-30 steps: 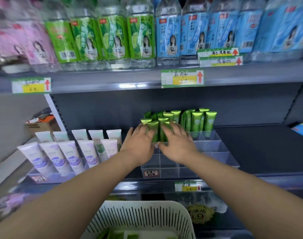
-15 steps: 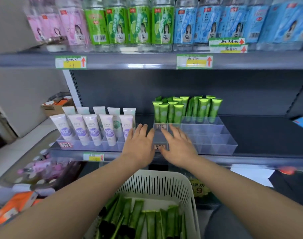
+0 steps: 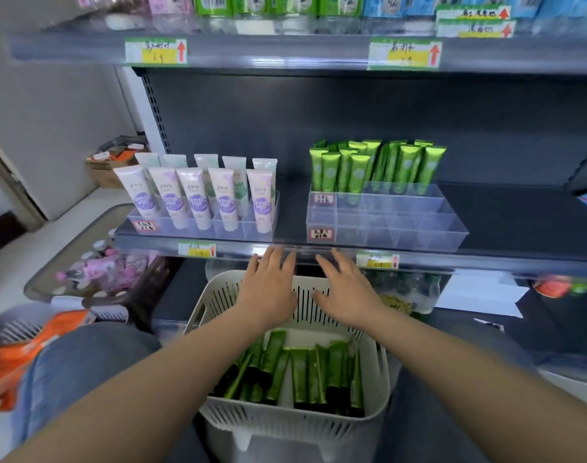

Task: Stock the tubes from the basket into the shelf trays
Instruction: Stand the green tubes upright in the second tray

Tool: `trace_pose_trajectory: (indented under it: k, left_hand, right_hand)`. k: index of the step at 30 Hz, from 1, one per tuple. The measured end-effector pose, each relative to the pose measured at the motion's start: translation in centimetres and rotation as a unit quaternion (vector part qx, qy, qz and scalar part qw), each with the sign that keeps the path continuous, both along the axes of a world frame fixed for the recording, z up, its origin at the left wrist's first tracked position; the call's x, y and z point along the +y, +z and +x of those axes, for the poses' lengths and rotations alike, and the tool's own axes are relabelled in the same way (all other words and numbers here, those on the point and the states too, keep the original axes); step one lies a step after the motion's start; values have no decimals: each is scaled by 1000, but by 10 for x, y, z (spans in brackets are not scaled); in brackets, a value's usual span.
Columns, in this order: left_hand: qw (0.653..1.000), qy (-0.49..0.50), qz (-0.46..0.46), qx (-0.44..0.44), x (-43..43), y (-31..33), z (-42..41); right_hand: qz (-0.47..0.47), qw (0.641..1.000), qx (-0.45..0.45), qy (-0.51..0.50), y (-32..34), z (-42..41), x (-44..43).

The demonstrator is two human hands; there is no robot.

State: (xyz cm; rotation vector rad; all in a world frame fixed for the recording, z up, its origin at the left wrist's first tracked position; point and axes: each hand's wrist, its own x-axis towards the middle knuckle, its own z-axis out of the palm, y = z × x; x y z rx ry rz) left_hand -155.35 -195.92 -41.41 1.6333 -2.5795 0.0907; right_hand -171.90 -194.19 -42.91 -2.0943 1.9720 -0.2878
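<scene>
A white slotted basket (image 3: pixel 218 419) sits low between my knees, with several green tubes (image 3: pixel 299 372) lying flat in it. On the middle shelf, a clear divided tray (image 3: pixel 429 225) holds several upright green tubes (image 3: pixel 359 168) in its back rows; its front compartments hold nothing. My left hand (image 3: pixel 268 289) and my right hand (image 3: pixel 347 292) hover side by side over the basket's far rim, just below the shelf edge. Both have fingers spread and hold nothing.
A second clear tray (image 3: pixel 158 225) to the left carries white and purple tubes (image 3: pixel 192 195). The shelf above (image 3: pixel 285 51) bears bottles and price tags. Orange packets (image 3: pixel 15 359) and a tray of pink bottles (image 3: pixel 98 272) lie at the lower left. Dark bare shelf (image 3: pixel 526 215) lies right of the green tubes.
Both hands have drawn back from the green tubes in the tray, down past the shelf edge to above the basket. The view has tilted down, showing more of the basket.
</scene>
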Motion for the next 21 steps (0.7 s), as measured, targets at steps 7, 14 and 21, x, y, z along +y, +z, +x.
trace_pose_trajectory:
  k: [7, 14, 21]
  left_hand:
    - [998, 4, 61, 24, 10, -35, 20]
    - [989, 22, 131, 62, 8, -77, 32]
    - [975, 51, 204, 69, -2, -110, 35]
  right_hand:
    - [52, 997, -51, 4, -32, 13, 15]
    - [135, 988, -74, 4, -63, 17, 18]
    - [201, 978, -55, -26, -89, 10, 11]
